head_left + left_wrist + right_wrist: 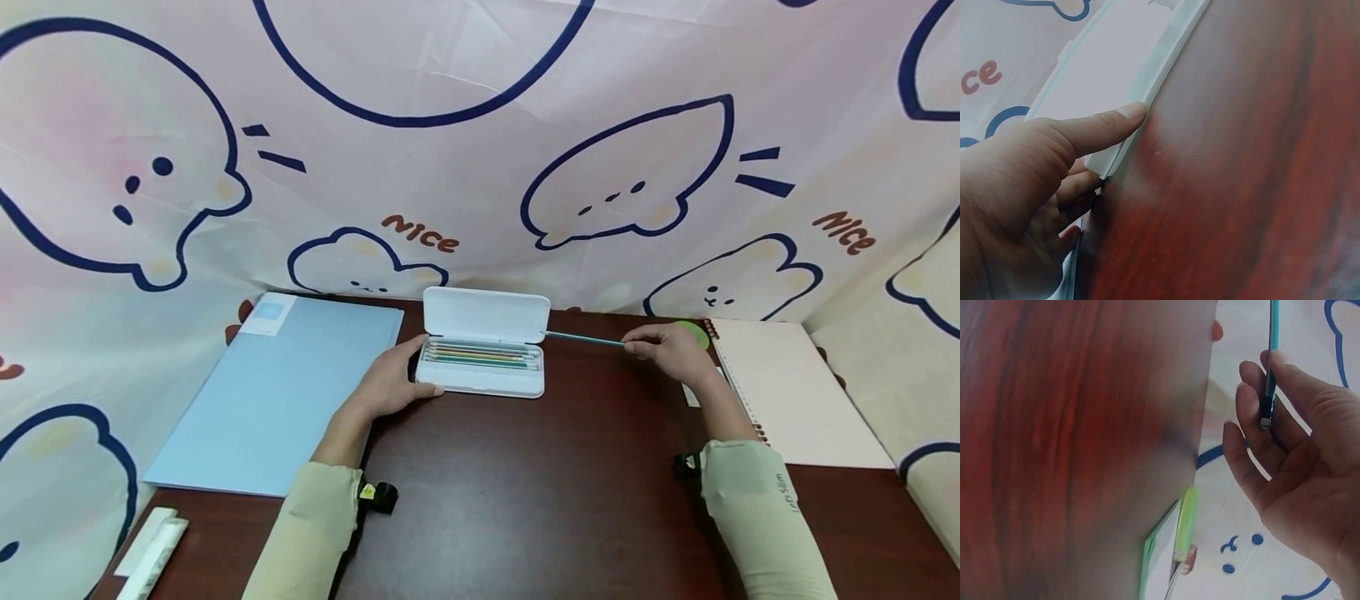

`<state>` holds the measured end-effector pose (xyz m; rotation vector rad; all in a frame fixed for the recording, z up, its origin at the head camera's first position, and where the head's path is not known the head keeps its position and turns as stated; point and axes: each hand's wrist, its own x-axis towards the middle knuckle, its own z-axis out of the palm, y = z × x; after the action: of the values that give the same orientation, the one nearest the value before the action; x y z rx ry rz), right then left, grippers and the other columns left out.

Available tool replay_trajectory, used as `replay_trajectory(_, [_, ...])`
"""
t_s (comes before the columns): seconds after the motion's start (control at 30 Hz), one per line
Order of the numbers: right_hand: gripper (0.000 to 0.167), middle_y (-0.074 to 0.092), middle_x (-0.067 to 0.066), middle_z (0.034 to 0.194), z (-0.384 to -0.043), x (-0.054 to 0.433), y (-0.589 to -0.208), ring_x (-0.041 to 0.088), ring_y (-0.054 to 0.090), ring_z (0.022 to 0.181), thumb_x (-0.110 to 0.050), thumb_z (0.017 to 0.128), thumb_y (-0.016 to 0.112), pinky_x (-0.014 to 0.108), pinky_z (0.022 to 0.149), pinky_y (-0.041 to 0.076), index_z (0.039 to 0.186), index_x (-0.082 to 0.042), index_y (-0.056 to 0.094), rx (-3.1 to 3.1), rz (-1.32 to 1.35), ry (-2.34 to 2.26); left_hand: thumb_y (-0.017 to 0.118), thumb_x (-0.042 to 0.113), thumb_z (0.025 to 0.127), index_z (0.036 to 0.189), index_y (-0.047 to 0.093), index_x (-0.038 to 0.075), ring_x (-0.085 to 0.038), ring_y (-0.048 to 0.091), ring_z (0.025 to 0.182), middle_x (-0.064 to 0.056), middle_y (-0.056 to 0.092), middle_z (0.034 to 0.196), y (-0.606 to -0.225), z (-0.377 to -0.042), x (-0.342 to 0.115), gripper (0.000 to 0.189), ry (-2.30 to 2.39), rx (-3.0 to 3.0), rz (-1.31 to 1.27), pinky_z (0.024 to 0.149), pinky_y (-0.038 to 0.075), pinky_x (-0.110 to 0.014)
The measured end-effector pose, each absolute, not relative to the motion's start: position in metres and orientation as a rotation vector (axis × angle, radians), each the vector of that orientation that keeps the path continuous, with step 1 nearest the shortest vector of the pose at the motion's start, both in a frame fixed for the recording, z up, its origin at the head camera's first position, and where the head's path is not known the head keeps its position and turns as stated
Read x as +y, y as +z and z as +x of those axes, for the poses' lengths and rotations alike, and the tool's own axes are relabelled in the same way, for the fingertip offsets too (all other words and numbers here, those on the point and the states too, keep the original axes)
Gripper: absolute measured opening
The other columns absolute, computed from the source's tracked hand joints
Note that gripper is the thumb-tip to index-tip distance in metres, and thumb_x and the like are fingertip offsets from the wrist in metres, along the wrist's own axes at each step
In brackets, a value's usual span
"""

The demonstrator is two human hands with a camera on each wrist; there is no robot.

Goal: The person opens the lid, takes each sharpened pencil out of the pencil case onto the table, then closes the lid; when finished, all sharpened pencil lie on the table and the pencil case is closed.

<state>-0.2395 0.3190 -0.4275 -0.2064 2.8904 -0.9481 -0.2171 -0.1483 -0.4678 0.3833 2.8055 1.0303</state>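
A white pencil case (480,382) lies on the dark table with its lid (487,312) raised at the back. Several pencils (480,357) lie side by side inside it. My left hand (386,383) grips the case's left end, the thumb along the front edge and the other fingers around the side. To the right, my right hand (671,350) pinches a teal pencil (585,337) near its eraser end. That pencil is held roughly level, its far end beside the case's right hinge corner. In the right wrist view, the pencil's eraser (1265,423) points back toward the palm.
A large light-blue folder (300,400) lies at the left, partly beneath the left forearm. White narrow packets (153,550) are at the front left. A spiral notebook (810,392) and a green round object (693,333) are on the right. Patterned cloth (480,183) hangs behind.
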Motion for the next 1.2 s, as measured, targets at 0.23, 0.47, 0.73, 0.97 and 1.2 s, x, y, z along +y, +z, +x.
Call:
replay_trajectory(0.23, [0.028,0.074,0.011,0.106,-0.244,0.336,-0.432,0.023,0.067,0.092,-0.033,0.099,0.066,0.033,0.077,0.053,0.114,-0.012,0.077,2.896,-0.152,-0.911,0.085,0.031,0.082,0.158,0.035,0.013,-0.036,0.049,0.138,-0.012,0.051,0.152,-0.467,-0.218,-0.148,0.092,1.034,2.806,0.407,0.114,0.039,-0.057])
replay_trajectory(0.47, [0.022,0.072,0.009,0.099,-0.248,0.34,-0.44,0.022,0.06,0.086,-0.028,0.099,0.067,0.03,0.072,0.05,0.109,-0.011,0.078,2.867,-0.095,-0.899,0.085,0.031,0.082,0.158,0.035,0.013,-0.035,0.049,0.139,-0.012,0.051,0.152,-0.466,-0.218,-0.147,0.092,1.038,2.804,0.41,0.114,0.04,-0.056])
replay_trajectory(0.73, [0.015,0.074,0.01,0.105,-0.251,0.333,-0.444,0.024,0.055,0.091,-0.024,0.097,0.07,0.031,0.077,0.044,0.103,-0.014,0.079,2.877,-0.115,-0.773,0.085,0.032,0.082,0.158,0.035,0.013,-0.036,0.048,0.14,-0.012,0.05,0.153,-0.466,-0.218,-0.148,0.094,1.025,2.807,0.396,0.114,0.039,-0.056])
replay_trajectory(0.97, [0.011,0.074,0.011,0.108,-0.251,0.326,-0.44,0.027,0.06,0.095,-0.022,0.096,0.07,0.043,0.086,0.05,0.101,-0.015,0.078,2.903,-0.16,-0.691,0.085,0.032,0.082,0.158,0.036,0.015,-0.035,0.049,0.138,-0.011,0.052,0.152,-0.467,-0.218,-0.148,0.092,1.037,2.809,0.41,0.113,0.04,-0.056])
replay_trajectory(1.2, [0.01,0.074,0.013,0.109,-0.25,0.324,-0.439,0.028,0.063,0.095,-0.019,0.095,0.07,0.05,0.088,0.051,0.101,-0.014,0.077,2.931,-0.225,-0.611,0.085,0.031,0.082,0.158,0.036,0.015,-0.035,0.049,0.139,-0.011,0.051,0.152,-0.467,-0.217,-0.148,0.092,1.035,2.808,0.398,0.114,0.039,-0.056])
